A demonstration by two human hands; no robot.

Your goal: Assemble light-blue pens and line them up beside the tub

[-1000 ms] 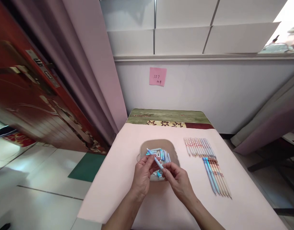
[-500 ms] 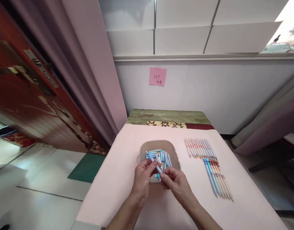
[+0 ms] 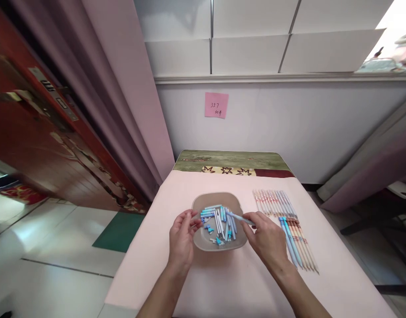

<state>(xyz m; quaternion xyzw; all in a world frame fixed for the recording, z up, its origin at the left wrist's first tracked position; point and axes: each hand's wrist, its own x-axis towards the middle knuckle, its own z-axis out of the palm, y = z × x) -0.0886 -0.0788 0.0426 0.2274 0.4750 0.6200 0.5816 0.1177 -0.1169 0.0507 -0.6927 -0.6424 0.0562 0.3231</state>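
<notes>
Change of hold over the bin. Half a second ago, both your hands were on one blue pen; now your right hand alone grips it, thumb against fingers, its far end pointing left over the right part of the bin. Your left hand has let go and stands by the left rim, fingers loosely parted, with nothing visible between them; whether it touches the rim cannot be told. The parting bares the bin's contents: blue tubes, slim white rods and small blue pieces. On the counter, the upper row of pens and lower row lie unaltered. Two-handed work on this pen appears to have paused or ended.
</notes>
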